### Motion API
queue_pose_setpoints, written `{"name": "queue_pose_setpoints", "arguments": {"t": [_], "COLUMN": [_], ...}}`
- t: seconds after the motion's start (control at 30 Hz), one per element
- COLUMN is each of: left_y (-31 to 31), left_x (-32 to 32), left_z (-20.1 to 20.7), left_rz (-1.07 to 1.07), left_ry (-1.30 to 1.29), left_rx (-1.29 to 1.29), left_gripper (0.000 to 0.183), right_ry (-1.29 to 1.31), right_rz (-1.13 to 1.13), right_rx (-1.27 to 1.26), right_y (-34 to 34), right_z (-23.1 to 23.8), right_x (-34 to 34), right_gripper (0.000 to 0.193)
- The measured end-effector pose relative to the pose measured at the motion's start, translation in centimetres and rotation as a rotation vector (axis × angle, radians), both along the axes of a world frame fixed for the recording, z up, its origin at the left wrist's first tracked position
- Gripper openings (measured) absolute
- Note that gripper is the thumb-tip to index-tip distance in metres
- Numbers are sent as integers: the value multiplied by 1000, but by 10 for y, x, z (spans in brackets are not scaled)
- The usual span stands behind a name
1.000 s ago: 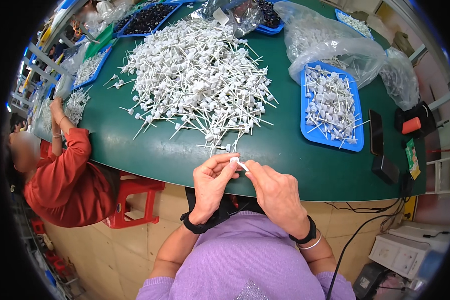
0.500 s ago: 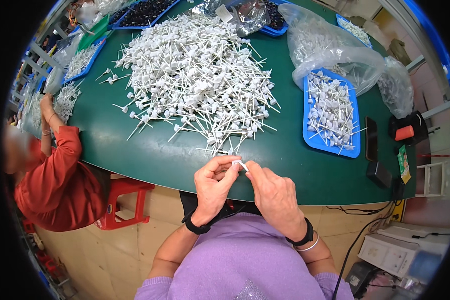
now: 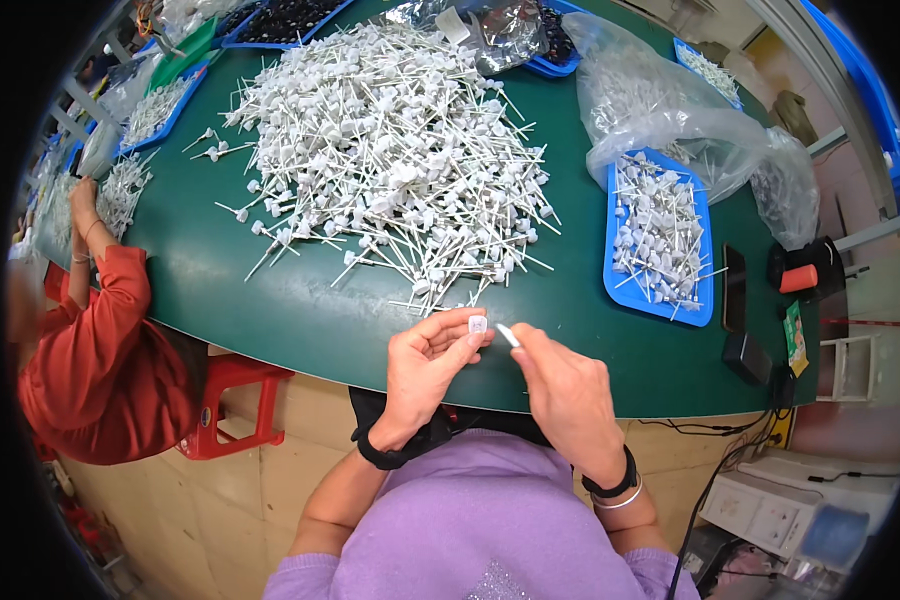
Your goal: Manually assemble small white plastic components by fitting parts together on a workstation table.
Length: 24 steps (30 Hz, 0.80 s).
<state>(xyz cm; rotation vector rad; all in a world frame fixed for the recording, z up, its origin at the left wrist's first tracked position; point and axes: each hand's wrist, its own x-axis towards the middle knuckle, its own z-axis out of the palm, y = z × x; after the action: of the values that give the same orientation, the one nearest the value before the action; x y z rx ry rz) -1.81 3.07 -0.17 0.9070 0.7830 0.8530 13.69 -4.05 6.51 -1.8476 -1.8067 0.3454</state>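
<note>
Your L hand (image 3: 425,365) is part-curled, thumb & fingertips pinched on a small white sq. cap (image 3: 478,326), its flat face turned up twd you. Your R hand (image 3: 570,395) has thumb & index pinched on a thin white stick (image 3: 508,336), tip pointing up-L; the rest is hidden in your fingers. Cap & stick are apart, small gap btwn them, both held over the near side of the green desk (image 3: 205,250), just short of the big white pile (image 3: 390,150) of stick pcs.

To your R, a blue tray (image 3: 625,292) holds more of the same pcs, w/ a stick poking past its R rim. A clear plastic bag (image 3: 690,140) w/ white pcs lies at the tray's far end. R of the tray: dark phone (image 3: 734,288), then a black box (image 3: 747,358) nearer you. To your L, a co-worker in a red top (image 3: 100,350) sits approx. by a red stool (image 3: 235,395).
</note>
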Motion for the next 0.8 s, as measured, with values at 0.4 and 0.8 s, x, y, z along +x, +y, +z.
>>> {"name": "queue_pose_setpoints", "arguments": {"t": [0.4, 0.8], "left_y": [8, 6], "left_x": [-2, 4], "left_z": [4, 7], "left_rz": [-43, -28], "left_ry": [16, 64], "left_rx": [-37, 14], "left_gripper": [29, 26], "right_ry": [75, 109], "right_rz": [-81, -81], "right_rx": [-29, 7], "right_y": [-3, -6], "right_z": [-11, -17], "right_x": [15, 19], "right_gripper": [18, 18]}}
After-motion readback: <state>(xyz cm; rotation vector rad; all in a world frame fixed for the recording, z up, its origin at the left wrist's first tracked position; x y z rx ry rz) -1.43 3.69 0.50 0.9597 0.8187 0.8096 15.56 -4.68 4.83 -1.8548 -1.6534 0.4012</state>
